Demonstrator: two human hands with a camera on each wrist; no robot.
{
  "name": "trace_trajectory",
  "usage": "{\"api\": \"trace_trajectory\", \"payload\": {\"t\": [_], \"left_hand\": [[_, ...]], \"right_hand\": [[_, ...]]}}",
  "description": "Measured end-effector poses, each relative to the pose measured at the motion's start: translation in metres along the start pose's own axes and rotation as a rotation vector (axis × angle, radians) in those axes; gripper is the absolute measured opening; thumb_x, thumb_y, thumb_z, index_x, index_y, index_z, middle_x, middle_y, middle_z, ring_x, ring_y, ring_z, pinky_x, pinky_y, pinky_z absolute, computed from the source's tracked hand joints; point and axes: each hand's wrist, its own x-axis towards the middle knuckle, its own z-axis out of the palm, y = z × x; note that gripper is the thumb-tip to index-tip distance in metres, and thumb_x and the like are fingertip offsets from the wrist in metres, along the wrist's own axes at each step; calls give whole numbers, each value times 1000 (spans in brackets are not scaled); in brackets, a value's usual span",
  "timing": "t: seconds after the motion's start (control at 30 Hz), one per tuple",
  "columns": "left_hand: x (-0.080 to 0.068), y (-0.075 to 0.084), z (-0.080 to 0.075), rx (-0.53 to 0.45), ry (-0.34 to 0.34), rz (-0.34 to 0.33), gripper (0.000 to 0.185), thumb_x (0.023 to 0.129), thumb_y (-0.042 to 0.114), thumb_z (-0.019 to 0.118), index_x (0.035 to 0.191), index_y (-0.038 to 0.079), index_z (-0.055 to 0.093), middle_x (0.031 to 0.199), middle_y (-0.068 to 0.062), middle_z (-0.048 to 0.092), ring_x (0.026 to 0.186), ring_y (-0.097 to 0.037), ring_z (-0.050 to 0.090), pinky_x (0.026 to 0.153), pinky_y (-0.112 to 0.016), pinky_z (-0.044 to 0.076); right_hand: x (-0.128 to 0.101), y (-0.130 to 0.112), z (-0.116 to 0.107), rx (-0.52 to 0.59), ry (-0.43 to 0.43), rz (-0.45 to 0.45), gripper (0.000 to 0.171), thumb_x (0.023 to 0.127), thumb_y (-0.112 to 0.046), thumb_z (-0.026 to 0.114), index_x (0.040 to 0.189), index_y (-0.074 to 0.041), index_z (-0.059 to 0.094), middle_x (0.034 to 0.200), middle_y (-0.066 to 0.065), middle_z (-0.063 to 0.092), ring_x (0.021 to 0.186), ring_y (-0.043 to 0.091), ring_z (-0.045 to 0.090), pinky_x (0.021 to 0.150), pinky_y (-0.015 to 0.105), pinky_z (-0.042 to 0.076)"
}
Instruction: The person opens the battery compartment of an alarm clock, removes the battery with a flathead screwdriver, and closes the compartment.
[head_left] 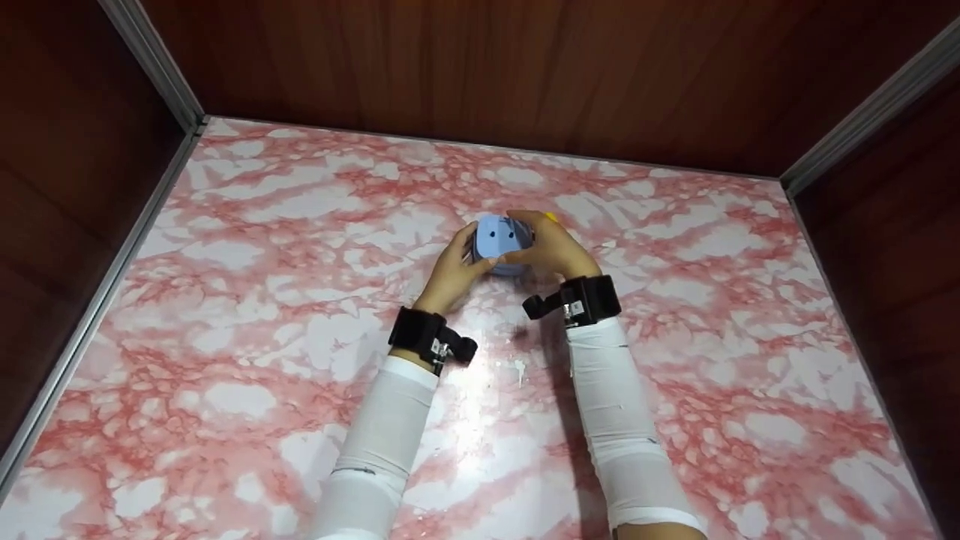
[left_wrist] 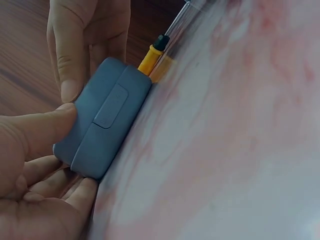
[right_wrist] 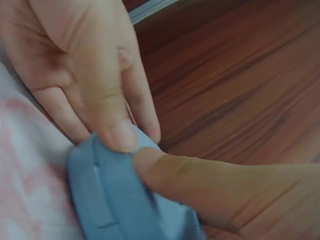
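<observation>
A rounded blue case is pinched between the left hand and right hand near the tabletop's far edge; prying its seam apart likely needs opposing thumb pressure.

A blue-grey case stands on edge on the pink marbled tabletop. The left hand pinches it at seven o'clock, right hand fingers touch at eleven, and a yellow-handled tool lies at one o'clock.

No text, label, brand or number is showing legibly anywhere; the blue case is bearing only two dark dots, not letters, on its face.
</observation>
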Motion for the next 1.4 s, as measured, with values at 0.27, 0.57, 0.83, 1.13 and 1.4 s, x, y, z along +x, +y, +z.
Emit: {"api": "trace_trajectory", "payload": {"t": [0.27,0.57,0.83,1.13,1.4], "left_hand": [[0,1,-2,-16,19,22,76,94,-3,67,158,1,27,162,-21,29,149,-31,32,121,-31,32],[3,1,-6,3,18,40,75,95,-3,65,158,-2,26,162,-22,29,149,-31,32,120,-28,33],[2,-3,-2,-41,38,16,76,92,-6,67,157,-2,28,162,-22,30,149,-31,33,119,-28,35],[2,-4,2,-48,46,19,76,91,-7,67,157,-3,29,161,-23,32,148,-31,34,119,-28,35],[2,-2,3,-70,43,17,77,90,-7,69,157,-2,29,161,-23,32,148,-31,34,118,-28,36]], "right_hand": [[7,-13,-7,-106,-61,-12,77,78,-6,87,145,2,51,145,18,55,135,33,49,115,43,41],[20,-36,-13,-306,-113,-39,59,73,-8,89,126,3,67,124,17,68,114,31,62,102,43,50],[21,-39,-10,-397,-132,-15,54,71,-14,91,119,0,70,110,12,71,94,24,62,87,40,55],[20,-38,-11,-422,-136,-26,50,73,-11,89,118,0,70,107,12,71,94,25,62,86,41,55],[18,-37,-15,-410,-129,-23,51,71,-12,89,117,-1,71,107,11,72,93,25,62,87,41,55]]}}
